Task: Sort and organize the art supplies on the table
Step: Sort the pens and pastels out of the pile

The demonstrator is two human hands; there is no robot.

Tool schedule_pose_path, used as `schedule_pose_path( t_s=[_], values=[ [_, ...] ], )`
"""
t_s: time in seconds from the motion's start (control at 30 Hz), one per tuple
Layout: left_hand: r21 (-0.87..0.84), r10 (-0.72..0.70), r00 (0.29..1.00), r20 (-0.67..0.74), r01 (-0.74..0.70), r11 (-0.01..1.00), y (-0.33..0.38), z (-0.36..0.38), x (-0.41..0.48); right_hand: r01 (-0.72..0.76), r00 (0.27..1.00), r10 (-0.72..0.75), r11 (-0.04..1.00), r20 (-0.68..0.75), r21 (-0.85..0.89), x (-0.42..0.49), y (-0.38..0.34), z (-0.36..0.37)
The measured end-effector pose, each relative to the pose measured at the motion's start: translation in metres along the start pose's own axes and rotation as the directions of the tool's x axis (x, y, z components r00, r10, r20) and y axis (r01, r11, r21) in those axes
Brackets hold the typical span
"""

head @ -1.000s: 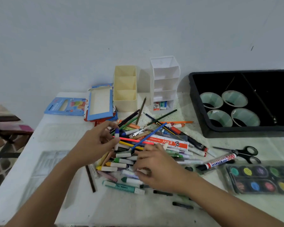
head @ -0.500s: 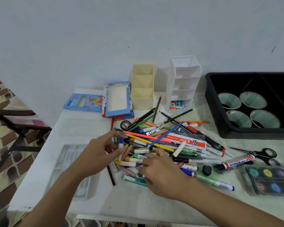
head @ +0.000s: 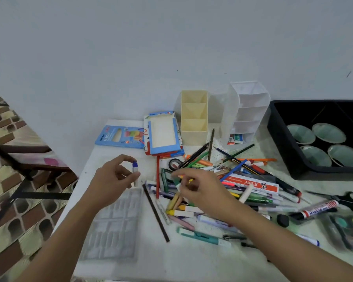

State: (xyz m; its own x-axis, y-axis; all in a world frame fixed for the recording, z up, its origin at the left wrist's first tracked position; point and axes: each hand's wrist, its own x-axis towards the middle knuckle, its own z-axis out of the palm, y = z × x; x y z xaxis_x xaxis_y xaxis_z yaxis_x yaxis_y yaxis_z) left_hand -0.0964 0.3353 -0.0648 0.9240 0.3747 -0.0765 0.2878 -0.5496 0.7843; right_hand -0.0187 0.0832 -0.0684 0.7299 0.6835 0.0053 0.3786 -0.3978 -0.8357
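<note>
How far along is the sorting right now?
Barely started. Done: nothing visibly sorted; the cream organizer and clear tray look empty. In hand: the left hand holds a blue-tipped crayon above that tray; the right hand picks at the pile. Left: nearly all pens, pencils and crayons.

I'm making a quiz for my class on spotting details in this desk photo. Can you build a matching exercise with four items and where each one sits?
Things:
1. blue-tipped crayon
2. green bowls
3. scissors
4. clear plastic tray

Places:
A. inside the black bin
B. flat on the table, under the left hand
C. at the right edge, next to the red-and-white marker
D. pinched upright in the left hand's fingers

Pairs: 1-D, 2-A, 3-C, 4-B
</note>
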Motion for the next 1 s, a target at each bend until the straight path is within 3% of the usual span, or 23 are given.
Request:
schedule_pose_path(
  t_s=[0.17,0.33,0.6,0.83,1.0],
  values=[
    [0.083,0.047,0.999,0.025,-0.049,0.995,-0.027,-0.015,0.031,-0.049,0.987,0.043,0.998,-0.152,-0.035,0.039,-0.02,0.027],
    [0.165,0.177,0.974,0.141,-0.2,0.966,-0.038,-0.016,0.062,-0.17,0.96,0.153,0.984,-0.235,-0.053,0.079,-0.031,0.052],
    [0.037,0.208,0.951,0.229,-0.222,0.974,-0.062,-0.008,0.077,-0.282,0.939,0.24,0.947,-0.248,-0.153,0.116,-0.032,0.07],
    [-0.004,0.201,0.946,0.255,-0.207,0.978,-0.066,-0.01,0.076,-0.268,0.956,0.216,0.918,-0.199,-0.292,0.123,-0.022,0.08],
    [-0.011,0.169,0.964,0.204,-0.17,0.985,-0.066,-0.002,0.081,-0.143,0.986,0.071,0.812,-0.148,-0.566,0.124,-0.014,0.082]
  ],
)
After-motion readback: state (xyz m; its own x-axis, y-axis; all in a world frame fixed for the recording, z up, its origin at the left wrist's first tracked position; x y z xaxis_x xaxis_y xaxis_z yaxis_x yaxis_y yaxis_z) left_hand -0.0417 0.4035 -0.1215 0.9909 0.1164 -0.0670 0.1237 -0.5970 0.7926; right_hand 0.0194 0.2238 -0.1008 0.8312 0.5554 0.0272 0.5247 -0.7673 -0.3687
